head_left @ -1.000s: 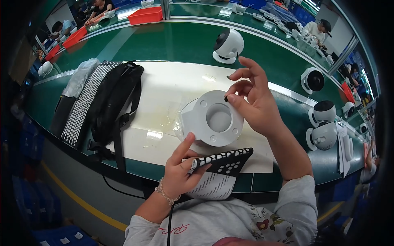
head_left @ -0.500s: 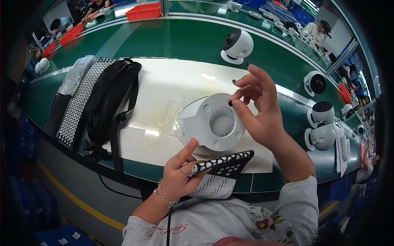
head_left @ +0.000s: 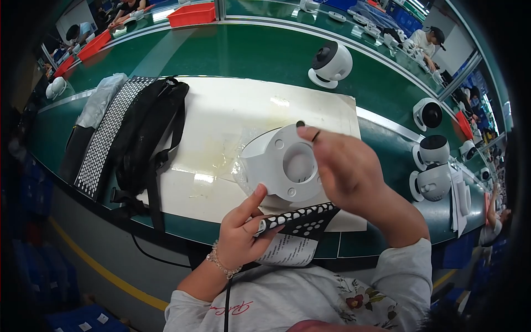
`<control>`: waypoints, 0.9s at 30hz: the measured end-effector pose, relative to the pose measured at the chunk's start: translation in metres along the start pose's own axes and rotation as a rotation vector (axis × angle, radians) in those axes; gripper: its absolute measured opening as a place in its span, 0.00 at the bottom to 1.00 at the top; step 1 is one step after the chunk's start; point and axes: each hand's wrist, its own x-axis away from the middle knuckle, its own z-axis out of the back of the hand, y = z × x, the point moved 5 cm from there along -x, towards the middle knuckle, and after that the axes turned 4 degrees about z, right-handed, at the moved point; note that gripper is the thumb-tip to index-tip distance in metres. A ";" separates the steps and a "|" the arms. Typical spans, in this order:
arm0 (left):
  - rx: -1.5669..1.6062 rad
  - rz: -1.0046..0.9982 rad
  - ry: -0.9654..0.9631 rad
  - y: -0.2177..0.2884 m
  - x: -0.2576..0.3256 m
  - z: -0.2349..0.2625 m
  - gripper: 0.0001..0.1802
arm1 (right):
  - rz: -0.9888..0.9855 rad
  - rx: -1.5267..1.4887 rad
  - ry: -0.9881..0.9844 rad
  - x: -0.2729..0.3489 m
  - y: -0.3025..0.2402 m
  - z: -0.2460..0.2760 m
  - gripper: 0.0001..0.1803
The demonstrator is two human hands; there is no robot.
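Observation:
A white rounded housing [head_left: 260, 160] with a ring-shaped base and small round recesses lies on the white board [head_left: 221, 110]. My left hand [head_left: 243, 229] is closed on a bent black sheet [head_left: 307, 227] with rows of white round holes and a printed white backing; its thumb reaches the housing's near edge. My right hand [head_left: 348, 171] is over the ring's right side, blurred, with fingers drawn together. Small dark round spots show at its fingertips; I cannot tell whether they are pads or nails. The hand hides part of the ring.
To the left lie a black strap bundle [head_left: 146, 133], a dotted sheet [head_left: 105, 144] and clear plastic [head_left: 102, 99]. A white camera with a black front [head_left: 332, 63] stands beyond the board; more stand right, including one camera [head_left: 434, 182]. A red tray [head_left: 191, 15] and co-workers are farther off.
My right hand has turned over and come down across the ring, its raised fingers now drawn together. The far camera appears shifted slightly right. My left hand and the housing stay nearly still.

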 end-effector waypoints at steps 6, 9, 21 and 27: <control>-0.006 0.033 -0.018 -0.002 0.001 -0.001 0.12 | -0.160 -0.034 0.051 -0.005 -0.006 0.007 0.36; 0.005 0.020 -0.005 -0.001 0.000 0.000 0.12 | -0.205 -0.365 0.093 -0.010 0.008 -0.009 0.34; 0.022 0.031 -0.005 0.001 -0.001 0.001 0.10 | -0.426 -0.437 -0.002 -0.015 0.006 -0.020 0.28; 0.071 0.072 -0.022 -0.001 0.000 0.001 0.11 | -0.265 -0.076 -0.197 -0.004 -0.018 -0.007 0.20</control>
